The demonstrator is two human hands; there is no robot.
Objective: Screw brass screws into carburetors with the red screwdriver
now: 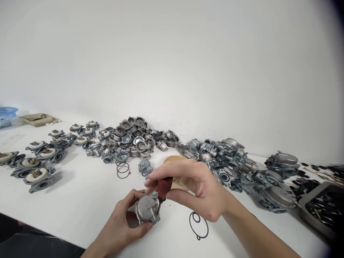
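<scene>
A grey metal carburetor [146,208] rests on the white table, with its rounded bowl cover facing up. My left hand [122,220] is closed around its left side, thumb along the near edge and fingers behind. Above it, my right hand [192,186] grips a screwdriver [164,187] with a red and black handle. The screwdriver's tip meets a brass-coloured screw at the cover's right corner. Behind my right hand is a round tan container [176,159], mostly hidden. Black rubber rings [199,225] lie on the table to the right of the carburetor.
Carburetor bodies with white floats [37,175] stand at the left. Loose bowl covers [134,136] are heaped at the back, and carburetors [228,154] are piled at the right. A grey tray [309,204] holds dark small parts. A blue basket [8,116] sits far left.
</scene>
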